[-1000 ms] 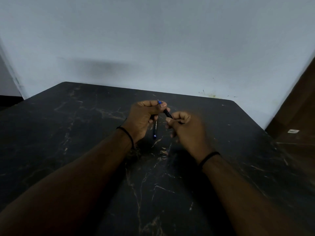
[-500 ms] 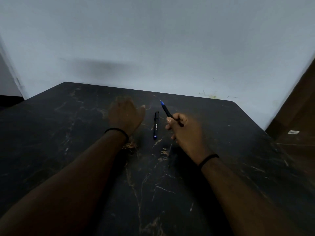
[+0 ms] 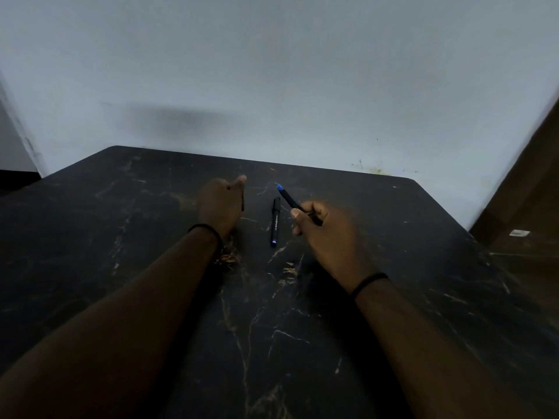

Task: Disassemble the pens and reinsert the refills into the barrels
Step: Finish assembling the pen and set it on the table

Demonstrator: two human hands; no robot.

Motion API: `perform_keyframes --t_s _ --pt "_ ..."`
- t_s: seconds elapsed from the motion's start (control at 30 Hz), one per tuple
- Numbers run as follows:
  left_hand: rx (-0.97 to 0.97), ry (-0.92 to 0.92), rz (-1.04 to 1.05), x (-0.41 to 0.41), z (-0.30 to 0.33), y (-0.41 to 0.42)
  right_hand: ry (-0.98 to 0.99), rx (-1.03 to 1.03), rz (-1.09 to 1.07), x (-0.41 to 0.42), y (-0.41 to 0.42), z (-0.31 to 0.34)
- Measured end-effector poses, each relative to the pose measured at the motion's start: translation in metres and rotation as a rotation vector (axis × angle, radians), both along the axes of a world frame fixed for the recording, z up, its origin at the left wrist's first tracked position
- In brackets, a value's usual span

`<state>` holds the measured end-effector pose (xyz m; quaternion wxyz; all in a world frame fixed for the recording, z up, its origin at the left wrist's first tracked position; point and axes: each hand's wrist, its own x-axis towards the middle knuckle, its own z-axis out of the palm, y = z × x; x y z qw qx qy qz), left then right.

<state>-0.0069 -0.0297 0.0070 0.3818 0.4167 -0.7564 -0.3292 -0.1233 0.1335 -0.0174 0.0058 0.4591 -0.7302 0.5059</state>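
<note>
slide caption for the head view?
Right hand holds a blue-tipped pen; second pen lies on the table.

A second ago both hands met over the middle of the worktop, working one pen together. Since then the left hand has let go and drawn off to the left, now open and blurred. The second pen lies uncovered. The right hand alone holds the blue-tipped pen.
</note>
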Motion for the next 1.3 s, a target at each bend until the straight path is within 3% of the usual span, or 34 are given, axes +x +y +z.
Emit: perform_keyframes --t_s 0.1,0.23,0.57,0.97,1.3 --pt "0.373 0.474 -0.082 -0.003 0.005 0.010 0.047 0.007 -0.005 0.000 0.000 0.000" --pt "0.583 0.650 -0.216 -0.004 0.007 0.019 0.097 0.006 -0.001 0.001 0.000 -0.001" --pt "0.629 0.670 -0.271 -0.013 0.009 0.034 0.165 0.033 0.001 0.004 -0.001 -0.003" --pt "0.575 0.592 -0.368 -0.022 0.006 0.040 0.383 0.048 -0.217 0.009 0.007 0.008" --pt "0.768 0.615 -0.586 -0.020 0.008 0.045 0.519 -0.022 -0.256 0.016 0.017 0.019"
